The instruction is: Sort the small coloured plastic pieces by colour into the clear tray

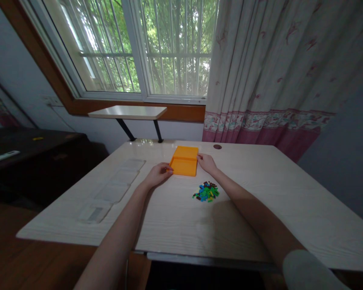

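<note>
Head view: an orange case lies opened flat on the pale desk, toward the far side and between both hands. The left hand is mostly closed, thumb and fingers pinching the case's left edge. The right hand, also nearly closed, has its fingertips on the right edge near the fold. Holding opposite sides probably keeps the case square and stops it sliding or folding up. Nearer the person, a heap of small coloured pieces sits just in front of the case, apart from it, perhaps to stay within easy reach. Translucent sheets lie off to the left, seemingly leaving the middle free for handwork.
</note>
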Demonstrator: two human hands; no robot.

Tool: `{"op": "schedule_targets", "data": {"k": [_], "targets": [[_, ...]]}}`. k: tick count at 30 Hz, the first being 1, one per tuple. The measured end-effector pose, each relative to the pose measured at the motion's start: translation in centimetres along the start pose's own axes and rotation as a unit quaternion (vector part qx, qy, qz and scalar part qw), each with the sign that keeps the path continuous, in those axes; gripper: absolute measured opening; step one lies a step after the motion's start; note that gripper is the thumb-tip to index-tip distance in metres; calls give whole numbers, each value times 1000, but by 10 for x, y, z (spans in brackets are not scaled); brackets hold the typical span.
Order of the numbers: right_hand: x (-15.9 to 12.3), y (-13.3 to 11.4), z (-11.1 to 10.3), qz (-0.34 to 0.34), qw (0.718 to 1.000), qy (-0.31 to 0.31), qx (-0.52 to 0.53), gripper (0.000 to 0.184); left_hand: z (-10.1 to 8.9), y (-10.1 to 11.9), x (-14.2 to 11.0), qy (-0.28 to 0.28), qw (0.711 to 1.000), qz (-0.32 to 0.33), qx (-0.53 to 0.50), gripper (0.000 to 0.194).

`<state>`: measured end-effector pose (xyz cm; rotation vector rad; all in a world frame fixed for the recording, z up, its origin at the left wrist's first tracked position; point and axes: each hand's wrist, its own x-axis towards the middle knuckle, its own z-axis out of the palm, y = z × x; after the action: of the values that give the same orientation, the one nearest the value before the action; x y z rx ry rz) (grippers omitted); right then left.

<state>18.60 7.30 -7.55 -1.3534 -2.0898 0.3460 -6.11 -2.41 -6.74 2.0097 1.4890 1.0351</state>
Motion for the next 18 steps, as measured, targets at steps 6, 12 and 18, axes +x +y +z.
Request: {"op": "schedule_targets", "data": {"k": [6, 12, 18], "targets": [[2, 5, -1, 14, 998, 17, 55, 27, -13, 5, 3, 94, 991, -80, 42, 34], [8, 14, 1, 38, 992, 26, 116, 25, -68, 10, 11, 137, 896, -229, 355, 42], [11, 24, -3, 44, 982, 0, 184, 22, -101, -2, 12, 78, 839, -391, 370, 76]]}}
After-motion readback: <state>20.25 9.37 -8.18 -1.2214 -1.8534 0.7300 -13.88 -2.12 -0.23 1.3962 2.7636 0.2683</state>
